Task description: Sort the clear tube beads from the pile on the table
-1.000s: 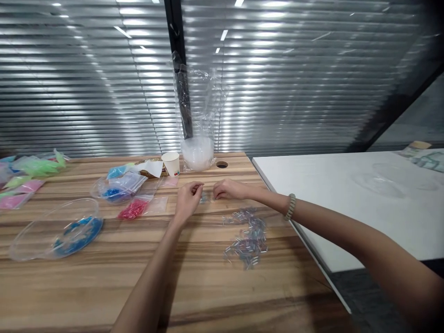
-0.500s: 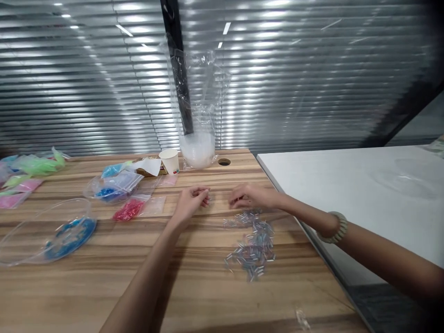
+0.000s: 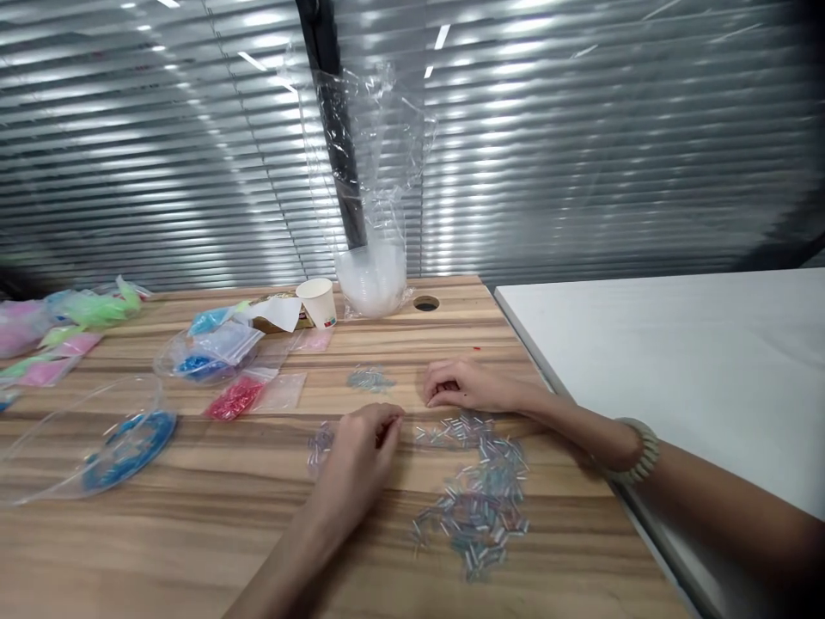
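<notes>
Fingers of the left hand (image 3: pixel 357 449) and right hand (image 3: pixel 469 385) curled; whether either grips anything cannot be determined. Tubular beads (image 3: pixel 482 503) lie piled on the counter (image 3: pixel 367 572), just nearside of the right hand. Judged light, stiff, slippery; pinch mid-length.

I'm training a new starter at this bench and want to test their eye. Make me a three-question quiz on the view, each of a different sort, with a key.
1. Multiple choice: where is the bracelet worn?
A) left wrist
B) right wrist
C) neither wrist
2. True or false: a gap separates the right hand from the small pale bead pile beyond the left hand.
3. Fill in the blank: the large bead pile lies on the ____ tabletop, not on the white table.

Key: 1. B; 2. True; 3. wooden.
</notes>
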Demonstrator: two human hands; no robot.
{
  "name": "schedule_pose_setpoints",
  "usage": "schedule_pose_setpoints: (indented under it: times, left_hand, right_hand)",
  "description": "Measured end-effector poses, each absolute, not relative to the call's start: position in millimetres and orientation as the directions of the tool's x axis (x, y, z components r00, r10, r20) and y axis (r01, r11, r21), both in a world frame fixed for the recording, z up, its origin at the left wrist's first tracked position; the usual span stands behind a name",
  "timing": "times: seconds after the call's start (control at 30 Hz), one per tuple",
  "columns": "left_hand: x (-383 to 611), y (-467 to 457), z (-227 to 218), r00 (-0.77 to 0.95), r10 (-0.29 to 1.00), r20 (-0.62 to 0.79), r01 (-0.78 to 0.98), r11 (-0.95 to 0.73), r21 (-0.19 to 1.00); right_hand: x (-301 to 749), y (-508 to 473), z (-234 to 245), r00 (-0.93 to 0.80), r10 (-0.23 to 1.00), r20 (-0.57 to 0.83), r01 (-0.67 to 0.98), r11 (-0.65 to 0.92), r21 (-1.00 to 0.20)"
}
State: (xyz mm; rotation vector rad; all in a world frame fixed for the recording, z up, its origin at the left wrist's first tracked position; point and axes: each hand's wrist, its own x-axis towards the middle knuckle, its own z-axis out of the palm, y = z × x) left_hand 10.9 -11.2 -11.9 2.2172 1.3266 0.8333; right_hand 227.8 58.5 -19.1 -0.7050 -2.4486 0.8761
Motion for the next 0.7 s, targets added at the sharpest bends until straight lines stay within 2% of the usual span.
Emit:
schedule_pose_setpoints:
  times: [0.13, 0.2, 0.27, 0.37, 0.53, 0.7]
  left_hand:
    - [25.5, -33.9, -6.7, 0.438, 0.787, 0.434, 0.582, -0.616, 0.531]
    - [32.7, -48.5, -4.8, 0.508, 0.665, 0.548, 0.542, -0.741, 0.396]
    - [37.9, -59.9, -4.0, 0.586, 0.552, 0.593, 0.510, -0.820, 0.258]
    - [40.7, -67.7, -5.0, 0.648, 0.441, 0.621, 0.457, -0.877, 0.146]
    - [39.6, -63.8, -9.9, 0.679, 0.283, 0.677, 0.354, -0.935, 0.037]
    - [36.4, -55.2, -10.5, 0.685, 0.265, 0.678, 0.357, -0.934, 0.005]
  right_hand:
    - [231.8, 49.2, -22.1, -0.719, 0.651, 0.243, 0.361, 0.649, -0.670]
    - [231.3, 43.7, -19.8, -0.667, 0.705, 0.242, 0.399, 0.612, -0.683]
    - [224.7, 39.0, -15.5, -0.635, 0.742, 0.215, 0.447, 0.580, -0.681]
    - [199.8, 34.5, -8.2, -0.708, 0.673, 0.213, 0.401, 0.632, -0.663]
    - [137.6, 38.5, -4.8, -0.803, 0.503, 0.321, 0.234, 0.760, -0.606]
    - [110.0, 49.4, -5.3, -0.808, 0.474, 0.349, 0.211, 0.786, -0.581]
